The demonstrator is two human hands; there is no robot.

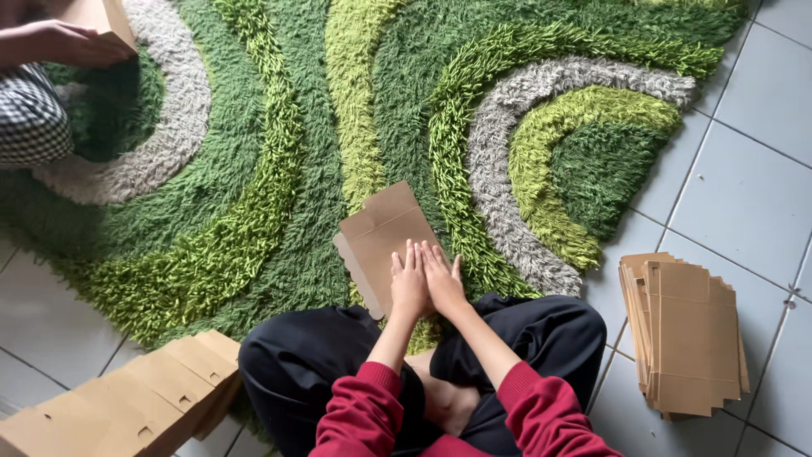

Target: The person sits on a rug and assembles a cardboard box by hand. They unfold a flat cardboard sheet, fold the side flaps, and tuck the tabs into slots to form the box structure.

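Seated cross-legged at the edge of a shaggy rug in green, lime and grey arcs (279, 169), in black trousers and red sleeves; left hand (409, 283) and right hand (443, 283) side by side, fingers straight and together, palms pressed flat on a flat brown cardboard box blank (385, 237); nothing gripped, only pressed down; blank lying on the rug just in front of the knees, unfolded, its flaps spread toward the far side; to the right, on the pale grey floor tiles (761, 110), a stack of flat brown cardboard blanks (685, 334), apart from the rug and near the right knee; to the left, beside the left knee, a row of folded brown cardboard boxes (127, 406) lying one after another, partly on tile; by the look of it several boxes finished, one blank in hand and barely begun, a good pile left; at the top left corner, another person's hand (63, 42) on a further brown cardboard piece (106, 17), with a checked sleeve (30, 118) below it, well apart from the pressing hands
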